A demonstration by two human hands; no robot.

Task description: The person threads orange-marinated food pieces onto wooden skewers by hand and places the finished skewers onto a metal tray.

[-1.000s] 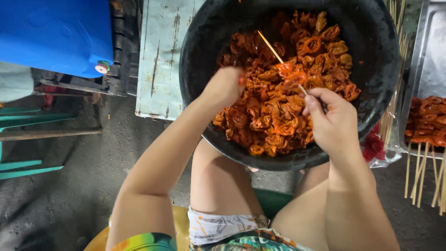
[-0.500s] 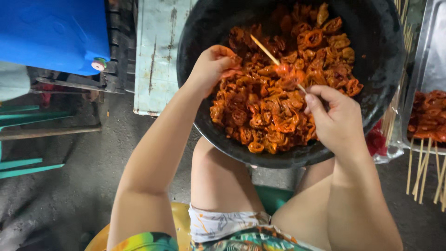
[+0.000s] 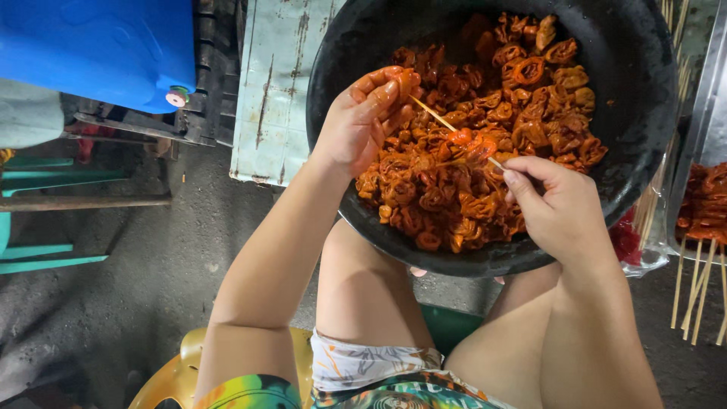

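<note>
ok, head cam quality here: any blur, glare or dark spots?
Head view: sharp on the left hand, right hand and skewer; wet glare on the meat; basin walls are nearly black with little detail; floor at lower left is dim; the tray at right has a bright sheen.

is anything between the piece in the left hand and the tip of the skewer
Nothing visible. The left hand holds an orange meat piece right at the bare tip of the bamboo skewer, which the right hand grips over the black basin.

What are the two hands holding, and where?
The right hand pinches the bamboo skewer at its lower end. The left hand holds an orange meat piece at its tip.
</note>
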